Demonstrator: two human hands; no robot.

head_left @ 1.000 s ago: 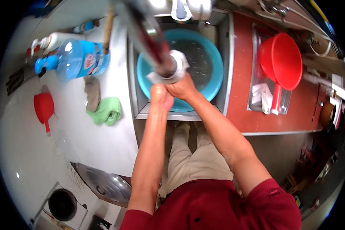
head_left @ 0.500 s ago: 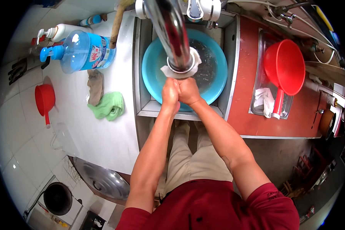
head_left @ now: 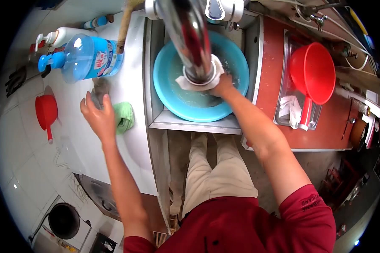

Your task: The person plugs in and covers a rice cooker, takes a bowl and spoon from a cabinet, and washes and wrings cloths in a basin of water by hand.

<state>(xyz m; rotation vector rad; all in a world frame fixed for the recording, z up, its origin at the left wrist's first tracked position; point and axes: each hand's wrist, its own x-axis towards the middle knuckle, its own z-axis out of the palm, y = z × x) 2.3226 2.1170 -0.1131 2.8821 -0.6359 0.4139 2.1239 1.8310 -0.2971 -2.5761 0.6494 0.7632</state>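
My left hand point(head_left: 99, 117) is over the white counter, fingers spread, beside the crumpled grey-brown cloth point(head_left: 100, 86). Whether the fingertips touch that cloth I cannot tell. Just right of the hand lies a folded green cloth point(head_left: 124, 117). My right hand point(head_left: 224, 86) reaches over the blue basin point(head_left: 166, 103), which holds cloudy water and sits in the sink. Its fingers are hidden behind the chrome faucet point(head_left: 195, 55), whose spout has a white wrap around its end.
On the left counter point(head_left: 133, 160) stand a clear blue pump bottle point(head_left: 86, 59) and a white pump bottle point(head_left: 69, 36). A red ladle point(head_left: 46, 111) hangs on the tiled wall. To the right, a large red ladle point(head_left: 310, 69) and white cloth point(head_left: 290, 109) lie in a metal tray point(head_left: 283, 120).
My hands were together below the spout and have separated. The left moved out to the cloths on the counter; the right went slightly right and farther over the basin.
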